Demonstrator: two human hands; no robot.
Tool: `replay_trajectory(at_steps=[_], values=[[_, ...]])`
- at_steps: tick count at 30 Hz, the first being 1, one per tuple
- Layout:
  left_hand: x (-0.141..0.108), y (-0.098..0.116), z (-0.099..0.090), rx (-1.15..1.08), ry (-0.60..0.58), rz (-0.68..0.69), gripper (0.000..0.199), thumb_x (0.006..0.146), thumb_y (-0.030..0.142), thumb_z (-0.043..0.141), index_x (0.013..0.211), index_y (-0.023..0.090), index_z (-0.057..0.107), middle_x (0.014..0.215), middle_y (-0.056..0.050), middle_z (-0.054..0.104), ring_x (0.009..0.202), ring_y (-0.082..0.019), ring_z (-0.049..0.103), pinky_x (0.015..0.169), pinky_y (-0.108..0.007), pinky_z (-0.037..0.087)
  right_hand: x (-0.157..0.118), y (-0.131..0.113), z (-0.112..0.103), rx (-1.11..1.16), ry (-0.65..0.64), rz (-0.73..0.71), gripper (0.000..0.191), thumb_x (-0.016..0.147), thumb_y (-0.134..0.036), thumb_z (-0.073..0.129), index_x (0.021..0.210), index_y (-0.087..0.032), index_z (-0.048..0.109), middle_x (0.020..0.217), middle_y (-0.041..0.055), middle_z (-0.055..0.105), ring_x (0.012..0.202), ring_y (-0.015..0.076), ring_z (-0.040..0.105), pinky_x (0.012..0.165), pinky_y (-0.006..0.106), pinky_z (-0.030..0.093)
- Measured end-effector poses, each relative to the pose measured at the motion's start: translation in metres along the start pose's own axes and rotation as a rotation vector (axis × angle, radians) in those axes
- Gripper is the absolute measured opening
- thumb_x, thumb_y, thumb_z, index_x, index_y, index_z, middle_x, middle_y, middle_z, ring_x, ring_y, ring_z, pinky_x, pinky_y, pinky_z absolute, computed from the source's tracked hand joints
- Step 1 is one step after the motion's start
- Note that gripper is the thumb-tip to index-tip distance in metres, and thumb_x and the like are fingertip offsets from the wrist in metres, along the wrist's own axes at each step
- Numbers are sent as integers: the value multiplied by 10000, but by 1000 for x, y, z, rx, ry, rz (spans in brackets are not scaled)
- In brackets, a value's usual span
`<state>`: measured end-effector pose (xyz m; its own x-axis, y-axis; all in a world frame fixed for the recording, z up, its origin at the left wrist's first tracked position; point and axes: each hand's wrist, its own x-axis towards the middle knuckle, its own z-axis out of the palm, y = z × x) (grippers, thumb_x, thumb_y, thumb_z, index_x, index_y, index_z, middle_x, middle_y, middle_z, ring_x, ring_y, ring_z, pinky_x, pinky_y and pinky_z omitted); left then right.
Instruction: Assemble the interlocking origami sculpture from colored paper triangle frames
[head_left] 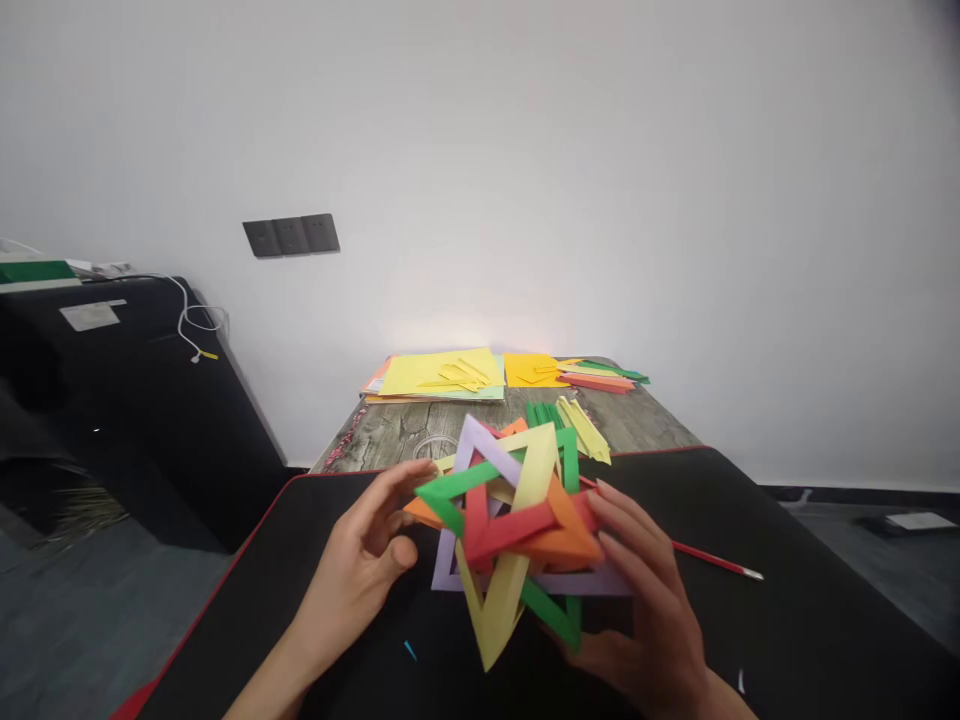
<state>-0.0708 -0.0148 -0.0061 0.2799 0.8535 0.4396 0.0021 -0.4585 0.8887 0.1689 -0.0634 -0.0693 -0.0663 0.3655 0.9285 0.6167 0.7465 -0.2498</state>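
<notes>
One multicoloured folded-paper star is gripped by the right hand; the left hand, loosely open, borders it over red-edged black mat.

Right hand: holds the right side of the star-shaped paper model, fingers on its orange and red points
Left hand: at the model's left side, thumb apart from it, fingertips near its green and orange points
Model: interlocked purple, yellow, green, red and orange strips, between the hands
Red pencil: on the black mat, just right of the right hand
Blue scrap: on the mat, between the hands
Yellow paper sheets: beyond the hands, on the desk
</notes>
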Motion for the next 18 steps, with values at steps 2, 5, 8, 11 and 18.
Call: replay_trajectory(at_steps=[2, 5, 8, 11, 18], values=[[0, -2, -1, -54, -37, -1, 701, 587, 653, 685, 1159, 249, 651, 1156, -118, 672, 1036, -290, 651, 756, -263, 564, 0, -4, -2, -73, -37, -88, 876, 761, -235, 731, 1481, -294, 235, 1521, -24, 279, 1353, 282, 319, 1140, 445, 301], [0, -1, -1, -77, -34, 8, 740, 532, 660, 709, 1161, 274, 656, 1134, -102, 686, 1021, -293, 658, 775, -271, 560, -3, -5, -4, -128, -54, -134, 882, 787, -188, 703, 1495, -276, 184, 1549, -58, 223, 1367, 256, 301, 1149, 413, 300], [0, 1, 1, -21, -9, -6, 753, 544, 680, 693, 1170, 263, 653, 1131, -108, 689, 1052, -314, 641, 787, -299, 563, -7, -1, -5, -162, -121, -190, 873, 796, -147, 677, 1499, -268, 174, 1564, -57, 191, 1382, 257, 278, 1136, 416, 333], [-2, 2, 4, 49, 60, -72, 615, 667, 602, 699, 1162, 241, 653, 1166, -104, 674, 1112, -311, 606, 825, -323, 553, -4, 3, -6, -192, -179, -236, 866, 796, -120, 668, 1495, -290, 186, 1565, -66, 194, 1384, 244, 282, 1127, 408, 359], [-4, -1, 11, -371, 257, -377, 607, 794, 487, 657, 1295, 181, 503, 1140, -139, 678, 963, -275, 680, 770, -369, 577, 21, 4, -4, 6, -89, 220, 844, 755, -225, 736, 1450, -383, 283, 1533, 28, 261, 1390, 335, 277, 1086, 565, 333]])
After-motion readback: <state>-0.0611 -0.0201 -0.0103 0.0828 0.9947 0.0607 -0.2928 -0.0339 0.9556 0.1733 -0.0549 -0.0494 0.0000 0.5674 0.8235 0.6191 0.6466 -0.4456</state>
